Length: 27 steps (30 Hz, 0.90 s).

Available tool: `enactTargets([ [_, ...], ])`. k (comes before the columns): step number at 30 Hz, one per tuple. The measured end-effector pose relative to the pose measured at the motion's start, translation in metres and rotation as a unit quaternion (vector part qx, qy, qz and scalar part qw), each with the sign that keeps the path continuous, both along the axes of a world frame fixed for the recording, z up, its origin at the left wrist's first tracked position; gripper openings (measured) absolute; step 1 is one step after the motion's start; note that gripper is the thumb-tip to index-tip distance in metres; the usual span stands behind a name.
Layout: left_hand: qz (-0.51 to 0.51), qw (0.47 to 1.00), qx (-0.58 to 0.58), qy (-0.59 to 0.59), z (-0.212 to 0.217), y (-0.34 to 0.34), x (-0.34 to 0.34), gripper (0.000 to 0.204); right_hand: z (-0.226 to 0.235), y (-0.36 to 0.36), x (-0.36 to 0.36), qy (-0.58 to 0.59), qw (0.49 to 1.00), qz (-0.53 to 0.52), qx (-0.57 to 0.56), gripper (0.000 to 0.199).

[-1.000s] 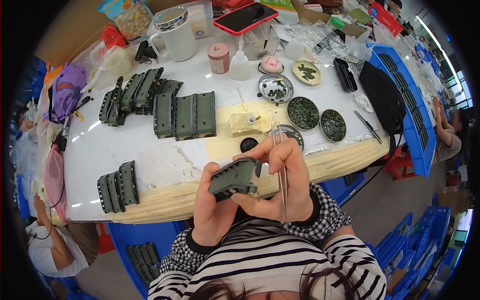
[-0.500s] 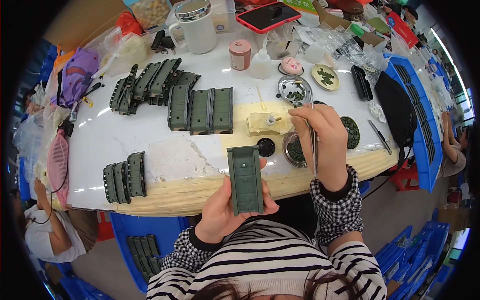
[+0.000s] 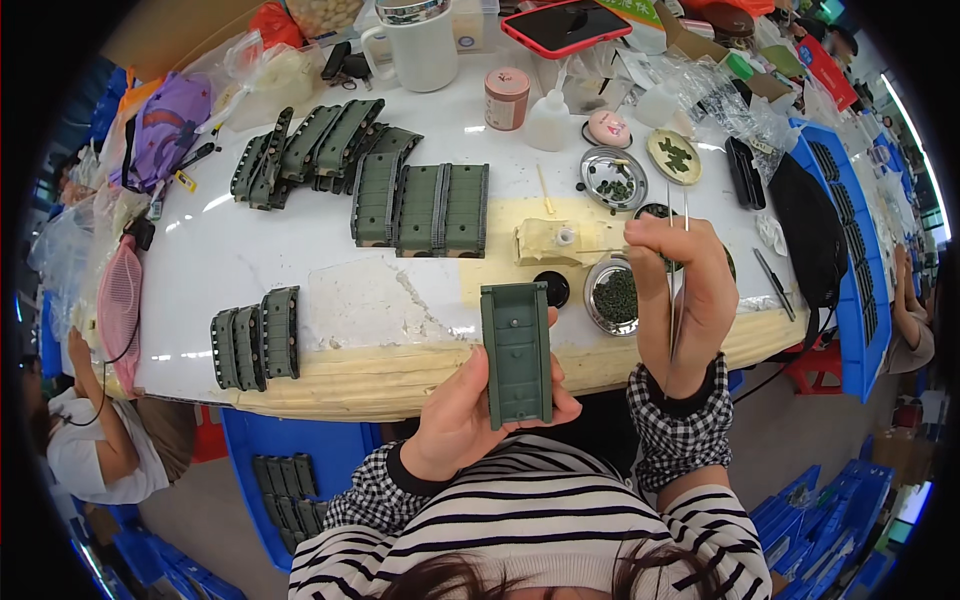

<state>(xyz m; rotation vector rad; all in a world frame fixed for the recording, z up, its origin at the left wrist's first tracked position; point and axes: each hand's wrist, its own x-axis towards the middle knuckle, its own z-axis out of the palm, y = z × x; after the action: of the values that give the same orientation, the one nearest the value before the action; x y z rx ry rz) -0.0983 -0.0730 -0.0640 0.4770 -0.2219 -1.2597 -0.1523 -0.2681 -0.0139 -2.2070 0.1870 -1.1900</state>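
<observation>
While the left hand (image 3: 465, 420) grips a dark green rectangular plastic tray part (image 3: 516, 352) upright just off the near edge of the white worktable (image 3: 260, 250), the right hand (image 3: 680, 300) pinches thin metal tweezers (image 3: 678, 270) above a round metal dish of small green pieces (image 3: 612, 294). Bare tabletop lies left of the part. A red-cased phone (image 3: 565, 22) and white mug (image 3: 418, 45) sit at the far edge, partly cut off. Clear plastic bags (image 3: 700, 85) blur their contents.

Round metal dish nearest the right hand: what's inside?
The metal dish holds a heap of small dark green parts, filling most of it. The dish floor under the heap is covered, and the right hand hides its right rim. Single pieces are too small to tell apart.
</observation>
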Motion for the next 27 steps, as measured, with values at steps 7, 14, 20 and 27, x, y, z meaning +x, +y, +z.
enactTargets([
  [7,-0.014,1.000,0.006,-0.007,0.002,-0.001,-0.001,0.074,-0.006,0.013,0.004,0.000,0.991,0.123,0.053,0.014],
  [14,-0.008,1.000,-0.003,-0.003,-0.002,0.001,-0.003,0.070,-0.004,0.017,0.006,0.002,0.992,0.121,0.034,0.017],
  [20,-0.002,0.999,-0.045,0.015,-0.009,0.002,-0.004,0.061,0.000,0.018,0.002,0.062,0.991,0.117,-0.003,0.005],
  [27,-0.004,1.000,0.022,-0.022,0.001,0.001,-0.003,0.075,-0.006,0.012,0.005,-0.004,0.995,0.088,0.039,0.016],
])
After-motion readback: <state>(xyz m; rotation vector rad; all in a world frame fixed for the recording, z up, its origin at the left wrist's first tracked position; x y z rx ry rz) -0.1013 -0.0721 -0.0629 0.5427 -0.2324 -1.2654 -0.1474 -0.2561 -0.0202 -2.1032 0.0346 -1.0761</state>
